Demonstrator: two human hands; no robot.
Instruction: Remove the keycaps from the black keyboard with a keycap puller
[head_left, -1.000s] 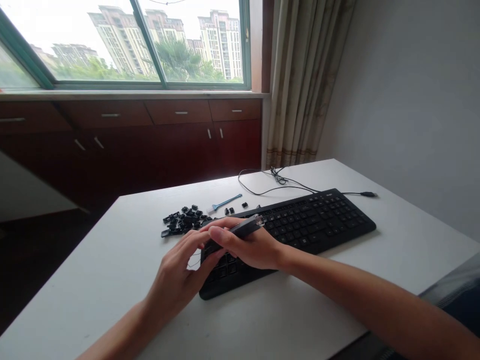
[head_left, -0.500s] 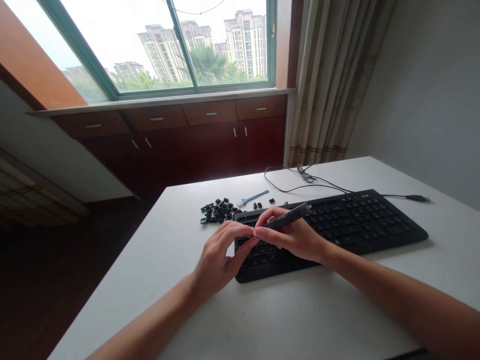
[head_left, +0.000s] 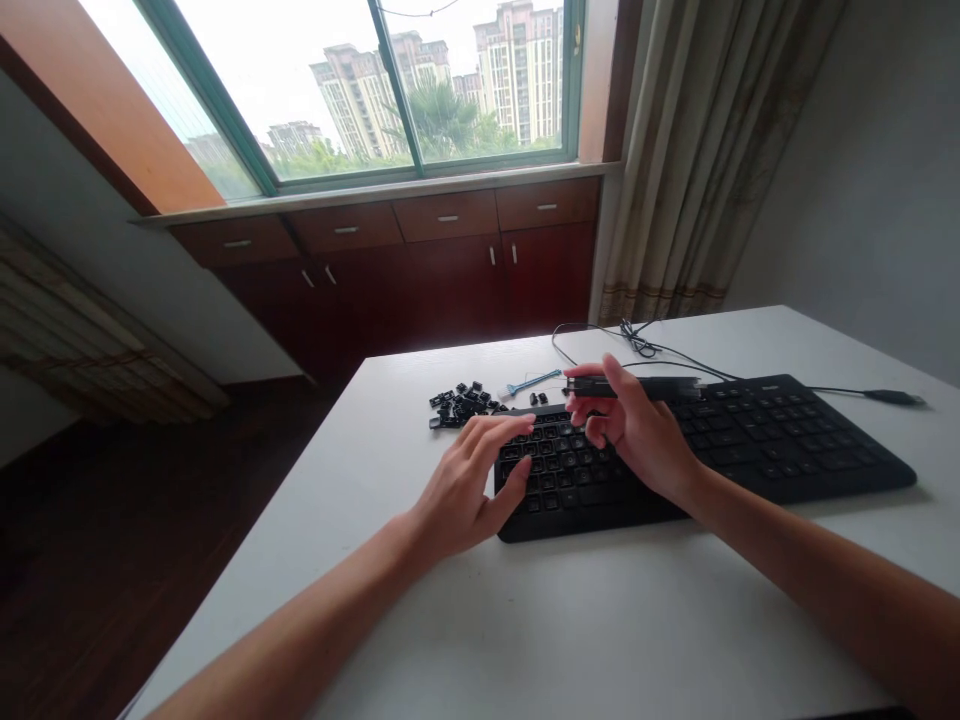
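A black keyboard (head_left: 757, 440) lies on the white table, and the key places at its left end have no caps. My left hand (head_left: 472, 475) is over that left end, thumb and fingers apart, with nothing visible between them. Above the keyboard's middle, my right hand (head_left: 637, 430) holds a slim black pen-shaped tool (head_left: 637, 386) nearly level. Thin wires seem to stick out from the tool's left end. Behind my left hand lies a pile of loose black keycaps (head_left: 461, 403). Beside the pile is a small blue brush (head_left: 532, 382).
A few single keycaps (head_left: 538, 398) lie behind the keyboard. A black cable (head_left: 637, 342) is bundled at the back of the table (head_left: 450, 640), and its plug (head_left: 892, 396) rests at the right. Beyond stand a cabinet (head_left: 450, 270) and a window.
My hands have moved apart, and my left thumb and fingers have opened. My right hand has turned, bringing the tool nearly level. The whole view has shifted.
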